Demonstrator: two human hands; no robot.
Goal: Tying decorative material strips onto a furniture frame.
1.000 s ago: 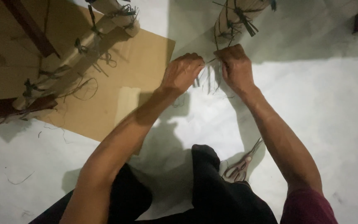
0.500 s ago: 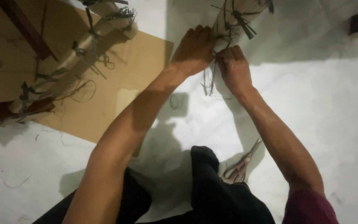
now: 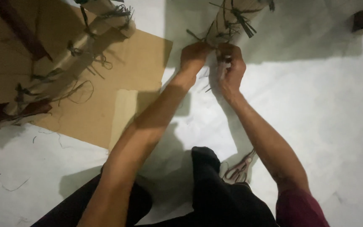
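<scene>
Kneeling on the pale floor, I have my black-trousered knee closest to me, and a pair of scissors lies just beside it on the right, under my right forearm. Farther out from the knee, my left hand and right hand meet side by side, fingers pinched around thin dark green fibre strands tied on a tan rolled bundle that runs beyond the hands. Left of the knee and farther off lies a flat brown cardboard sheet, bearing a second tan roll with dark ties.
</scene>
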